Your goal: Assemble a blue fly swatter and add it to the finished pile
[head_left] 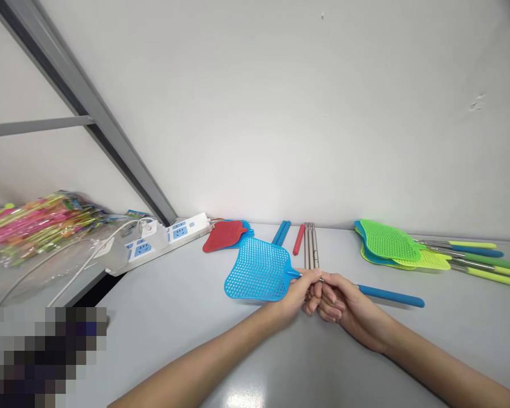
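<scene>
A blue fly swatter (pixel 259 269) lies across the grey table (pixel 187 317) in front of me, its mesh head to the left and its blue handle grip (pixel 391 296) pointing right. My left hand (pixel 300 292) is closed around the neck just behind the head. My right hand (pixel 344 309) is closed around the thin metal rod beside it; the two hands touch.
Behind are a red swatter head (pixel 223 235), loose blue (pixel 281 232) and red grips (pixel 298 239), and metal rods (pixel 310 245). Finished green and yellow swatters (pixel 408 246) lie at right. White power strips (pixel 165 238) and bagged colourful items (pixel 38 218) sit at left.
</scene>
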Demonstrator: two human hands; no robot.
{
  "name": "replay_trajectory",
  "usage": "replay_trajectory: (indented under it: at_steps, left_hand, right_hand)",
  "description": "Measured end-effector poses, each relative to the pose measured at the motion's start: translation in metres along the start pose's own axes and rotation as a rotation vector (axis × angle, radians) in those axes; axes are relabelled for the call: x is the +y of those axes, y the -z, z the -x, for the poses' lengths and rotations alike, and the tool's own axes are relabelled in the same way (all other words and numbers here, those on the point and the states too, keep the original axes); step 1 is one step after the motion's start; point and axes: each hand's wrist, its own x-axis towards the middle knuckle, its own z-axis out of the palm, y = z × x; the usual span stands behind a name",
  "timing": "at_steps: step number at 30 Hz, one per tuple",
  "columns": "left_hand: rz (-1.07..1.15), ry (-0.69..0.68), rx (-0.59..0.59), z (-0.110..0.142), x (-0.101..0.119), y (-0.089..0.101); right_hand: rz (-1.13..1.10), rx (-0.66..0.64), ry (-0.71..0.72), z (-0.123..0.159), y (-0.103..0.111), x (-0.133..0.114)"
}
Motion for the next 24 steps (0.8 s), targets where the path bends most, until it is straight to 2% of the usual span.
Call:
replay_trajectory:
  at_steps: [9, 16, 24]
  left_hand:
    - [-0.037, -0.035, -0.059, 0.004, 0.008, 0.001]
    - [0.026, -0.091, -0.057, 0.003, 0.006, 0.004]
    - [0.181, -0.073, -0.050, 0.002, -0.002, 0.001]
  right_hand:
    - [-0.070, 0.002, -0.032, 0.002, -0.001, -0.003]
    - [-0.046, 0.005, -0.020, 0.001, 0.000, -0.003]
    - [-0.073, 0.055, 0.033, 0.000, -0.001, 0.001]
